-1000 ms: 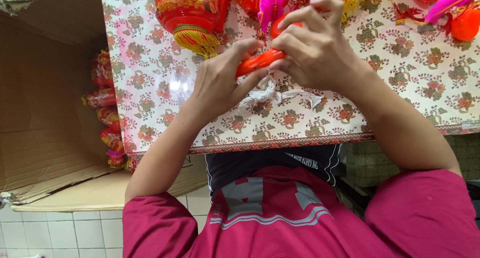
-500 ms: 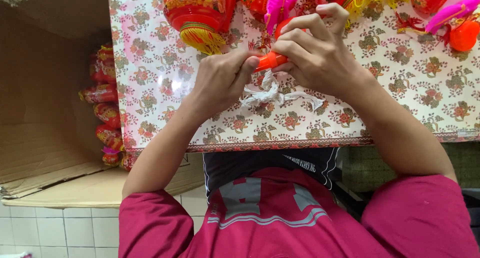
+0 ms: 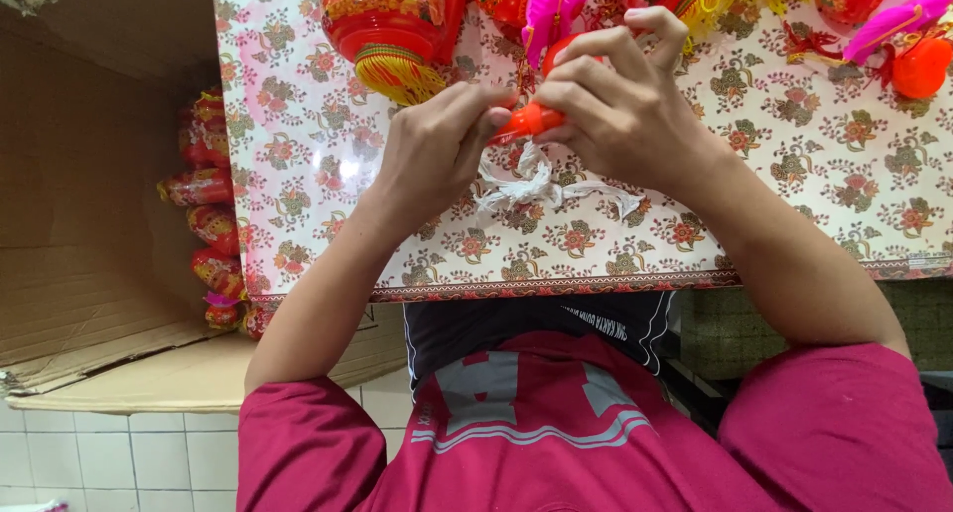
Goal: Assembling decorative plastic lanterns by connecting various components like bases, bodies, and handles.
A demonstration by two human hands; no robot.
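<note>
Working from the left, we see an open cardboard box (image 3: 89, 224) beside the desk's left edge, with a column of wrapped red lanterns (image 3: 213, 224) stacked against its inner wall; these look finished and packed. On the desk (image 3: 298, 175), covered in a floral cloth, a large red lantern with a yellow tassel (image 3: 382, 36) lies at the far edge. Our left hand (image 3: 437, 160) has its fingers pressed together, pinching one end of a small orange plastic piece (image 3: 526, 123) just above the middle of the desk. Our right hand (image 3: 620, 115) curls round the other end, fingers bent and closed on it, so most of the piece is hidden. It looks smooth, glossy and tube-like; we judge it a part not yet fitted, so the assembly seems midway. Beneath it lies a crumpled white strip (image 3: 541, 190) on the cloth. Toward the far right corner sit pink and orange ornaments (image 3: 908, 51), unpacked.
</note>
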